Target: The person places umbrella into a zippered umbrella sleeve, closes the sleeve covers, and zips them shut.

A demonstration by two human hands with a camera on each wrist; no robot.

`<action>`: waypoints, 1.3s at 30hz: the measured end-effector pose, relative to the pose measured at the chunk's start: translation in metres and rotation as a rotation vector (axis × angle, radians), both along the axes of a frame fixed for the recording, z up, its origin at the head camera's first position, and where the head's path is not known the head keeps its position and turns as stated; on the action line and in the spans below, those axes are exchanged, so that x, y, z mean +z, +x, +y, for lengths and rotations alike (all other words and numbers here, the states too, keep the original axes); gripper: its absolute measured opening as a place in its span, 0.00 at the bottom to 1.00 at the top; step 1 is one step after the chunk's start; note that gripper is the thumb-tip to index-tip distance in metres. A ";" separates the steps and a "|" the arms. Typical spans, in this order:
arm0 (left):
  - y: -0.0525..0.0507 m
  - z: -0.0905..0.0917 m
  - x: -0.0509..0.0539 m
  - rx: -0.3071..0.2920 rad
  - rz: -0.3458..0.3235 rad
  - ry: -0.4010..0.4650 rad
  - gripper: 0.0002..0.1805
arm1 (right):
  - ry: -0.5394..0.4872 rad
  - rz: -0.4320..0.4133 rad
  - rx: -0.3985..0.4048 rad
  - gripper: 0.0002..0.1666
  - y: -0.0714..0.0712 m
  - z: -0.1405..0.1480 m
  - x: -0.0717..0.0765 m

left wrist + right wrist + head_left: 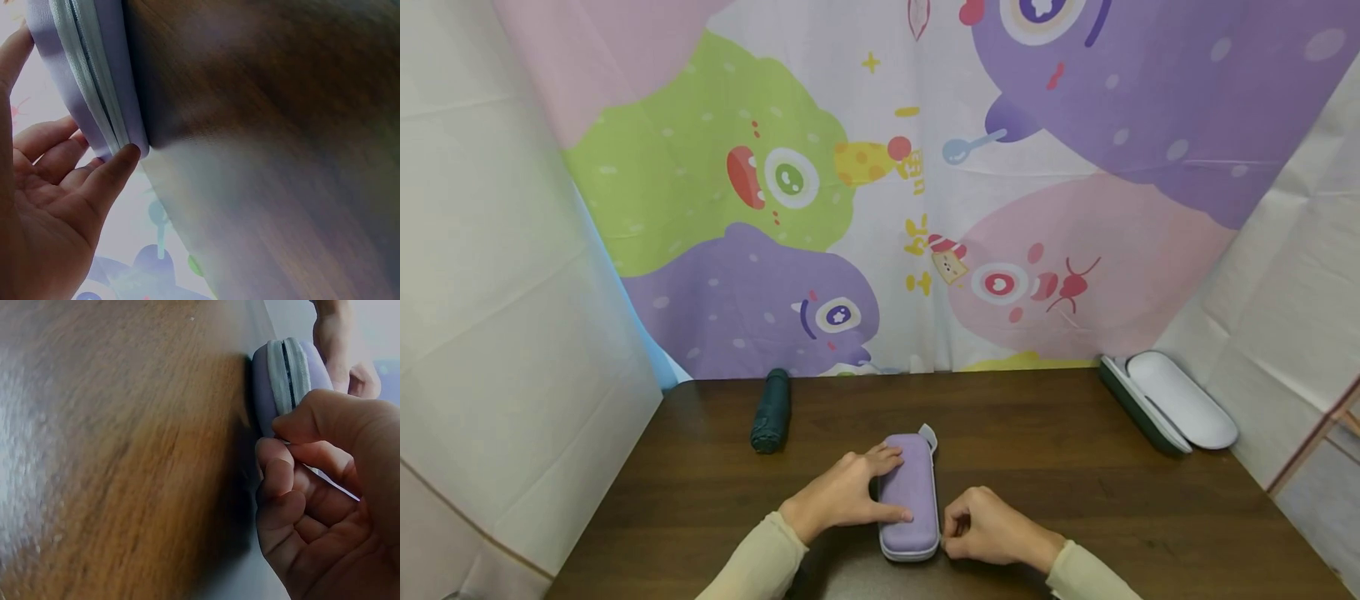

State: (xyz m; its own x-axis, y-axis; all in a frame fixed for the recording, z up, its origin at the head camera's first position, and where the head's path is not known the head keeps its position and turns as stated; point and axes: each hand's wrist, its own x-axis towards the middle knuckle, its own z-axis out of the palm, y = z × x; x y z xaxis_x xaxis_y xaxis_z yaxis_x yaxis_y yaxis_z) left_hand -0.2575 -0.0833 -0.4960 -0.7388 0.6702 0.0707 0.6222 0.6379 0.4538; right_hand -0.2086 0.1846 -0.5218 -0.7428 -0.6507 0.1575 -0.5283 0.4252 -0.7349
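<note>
A long lavender zip case (912,492) lies on the table in front of me, with a pale zip band around its side and a whitish loop (928,435) at its far end. My left hand (844,492) holds it from the left, thumb and forefinger spread on the lid; one finger (122,165) touches the zip side in the left wrist view. At the near right corner my right hand (992,527) pinches a small tab at the zip, apparently the zipper pull (287,443), mostly hidden by thumb and forefinger. A dark line runs between the pale zip bands.
A dark green rolled bundle, like a folded umbrella (772,412), lies at the back left of the brown table (1022,425). At the back right is an opened hard case (1180,400), dark green outside and white inside. A printed curtain (895,317) hangs behind.
</note>
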 end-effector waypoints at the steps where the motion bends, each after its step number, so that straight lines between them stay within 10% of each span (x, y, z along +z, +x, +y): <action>1: 0.000 0.000 0.000 0.000 -0.003 0.001 0.51 | -0.001 -0.003 0.003 0.13 0.000 0.000 0.001; 25: 0.003 0.000 0.003 -0.013 0.000 0.000 0.50 | -0.021 -0.103 0.075 0.10 0.003 0.001 0.003; 39: 0.012 -0.005 0.005 -0.026 0.235 -0.144 0.44 | -0.012 -0.129 0.086 0.09 -0.001 0.012 0.005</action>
State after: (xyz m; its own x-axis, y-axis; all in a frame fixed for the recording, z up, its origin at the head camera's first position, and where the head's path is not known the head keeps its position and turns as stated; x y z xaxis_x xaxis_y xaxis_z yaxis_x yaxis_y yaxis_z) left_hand -0.2455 -0.0881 -0.4910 -0.6959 0.7043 0.1402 0.7165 0.6681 0.2008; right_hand -0.2099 0.1969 -0.5173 -0.6990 -0.7114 0.0727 -0.4634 0.3733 -0.8037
